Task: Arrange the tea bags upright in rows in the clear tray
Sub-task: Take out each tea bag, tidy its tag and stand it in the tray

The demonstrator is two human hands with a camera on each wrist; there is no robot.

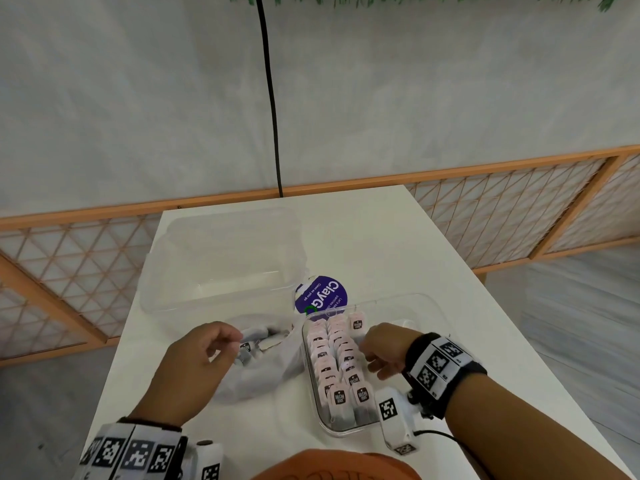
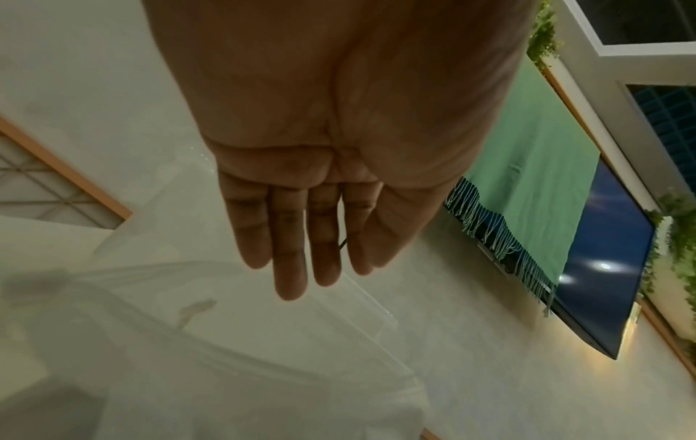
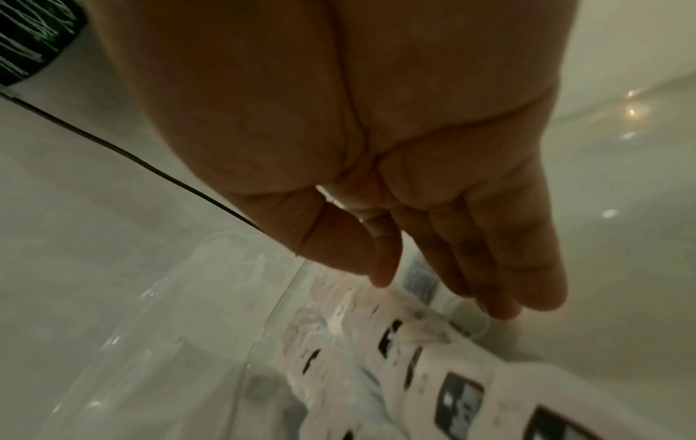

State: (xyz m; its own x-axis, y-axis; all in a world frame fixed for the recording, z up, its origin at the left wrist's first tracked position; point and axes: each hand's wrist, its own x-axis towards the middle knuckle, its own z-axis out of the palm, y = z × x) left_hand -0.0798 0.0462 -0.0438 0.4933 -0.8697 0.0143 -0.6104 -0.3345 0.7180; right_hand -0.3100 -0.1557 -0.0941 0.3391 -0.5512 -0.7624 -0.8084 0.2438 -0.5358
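Right hand hovers over the tray, fingers loose, empty. Left hand, relaxed, empty, beside loose tea bags left of tray. Advice: pinch one bag's top, seat it against the last row.

White table, purple round label, black cable, wooden lattice screen

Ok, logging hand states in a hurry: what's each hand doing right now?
Left hand: open, fingers relaxed over the bag, holding nothing.
Right hand: cannot be told; thumb and forefinger meet above the tea bags.
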